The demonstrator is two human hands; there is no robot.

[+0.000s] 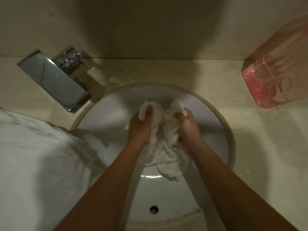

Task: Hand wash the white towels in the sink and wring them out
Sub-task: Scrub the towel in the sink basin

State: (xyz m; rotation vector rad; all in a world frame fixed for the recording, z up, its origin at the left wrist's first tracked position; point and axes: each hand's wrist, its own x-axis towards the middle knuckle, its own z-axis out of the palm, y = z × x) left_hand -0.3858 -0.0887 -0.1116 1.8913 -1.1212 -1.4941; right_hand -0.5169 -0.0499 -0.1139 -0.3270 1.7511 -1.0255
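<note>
Down in the round white ceramic sink [215, 124], a bunched wet white cloth towel [164, 147] hangs between both hands; the left hand [140, 126] and right hand [189, 129] each clench a wad, fingers curled tight; more white towelling [38, 160] lies heaped left of the basin, beneath a flat chrome tap [53, 80].

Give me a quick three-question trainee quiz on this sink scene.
1. True or false: the left hand and right hand both grip the towel over the sink.
2. Where is the tap? A) at the sink's far left B) at its far right C) at its near edge
3. Fill in: the pink bag lies on the counter to the sink's ____.
Key: 1 true; 2 A; 3 right.
</note>
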